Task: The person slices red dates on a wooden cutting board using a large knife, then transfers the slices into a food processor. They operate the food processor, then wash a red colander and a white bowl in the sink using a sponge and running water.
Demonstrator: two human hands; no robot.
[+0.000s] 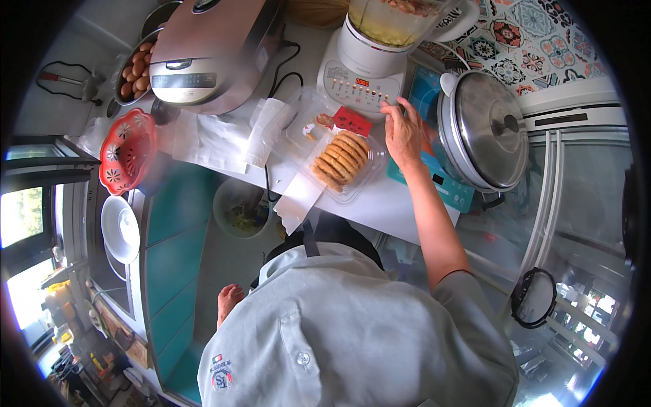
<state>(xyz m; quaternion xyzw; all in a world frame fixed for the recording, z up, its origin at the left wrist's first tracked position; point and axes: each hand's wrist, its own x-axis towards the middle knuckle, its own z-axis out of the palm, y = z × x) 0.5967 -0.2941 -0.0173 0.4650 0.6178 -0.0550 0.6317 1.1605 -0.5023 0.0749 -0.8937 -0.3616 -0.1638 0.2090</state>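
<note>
My right hand (pixel 403 133) reaches up to the lower right of the control panel (pixel 357 86) on a white blender base (pixel 371 56). Its fingers are apart and hold nothing; whether a fingertip touches a button I cannot tell. The panel shows a lit red display and a row of small lights. Above it, the clear jug (pixel 391 23) contains yellowish pieces and some reddish-brown ones. Just left of my right hand, a row of round golden biscuits (pixel 342 160) stands in a clear plastic tray (pixel 374 168). My left hand (pixel 230 300) hangs low at my side, its fingers curled and partly hidden.
A large lidded steel pot (pixel 491 127) stands right of the blender by a teal induction cooker (pixel 437 191). To the left are a rice cooker (pixel 203 61), a bowl of eggs (pixel 137 71) and a red basket (pixel 127 150). A waste bin (pixel 241 208) sits below the counter edge.
</note>
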